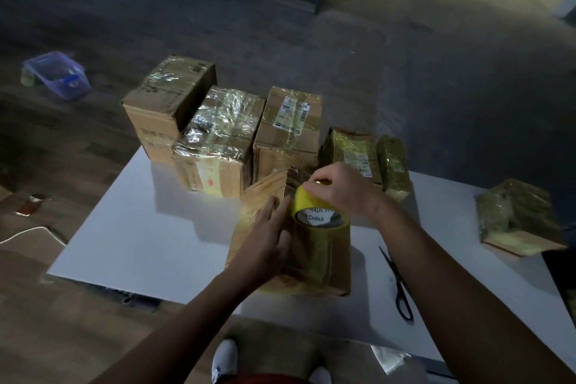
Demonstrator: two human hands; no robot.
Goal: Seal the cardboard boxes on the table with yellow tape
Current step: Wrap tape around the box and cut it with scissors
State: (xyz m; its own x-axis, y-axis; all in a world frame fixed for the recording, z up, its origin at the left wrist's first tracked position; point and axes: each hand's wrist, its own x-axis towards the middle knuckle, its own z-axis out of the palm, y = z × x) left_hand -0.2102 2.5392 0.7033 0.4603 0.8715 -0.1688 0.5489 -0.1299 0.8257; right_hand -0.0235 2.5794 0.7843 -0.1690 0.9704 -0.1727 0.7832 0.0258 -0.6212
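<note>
Two bare hands: left hand [265, 234] at frame centre, right hand [339, 190] just above and to the right. Forearms bare along their whole visible length, running in from lower left & lower right corners. Bottom centre: pair of white shoes w/ rounded toes. Left shoe [223, 358] mostly in view, a few small dark marks on its side, too blurry to read. Right shoe [321, 376] cut off by bottom edge. Between them, at the very bottom, a strip of red garment [265, 380]; which kind of clothing, can't tell. Light dim, details soft.
</note>
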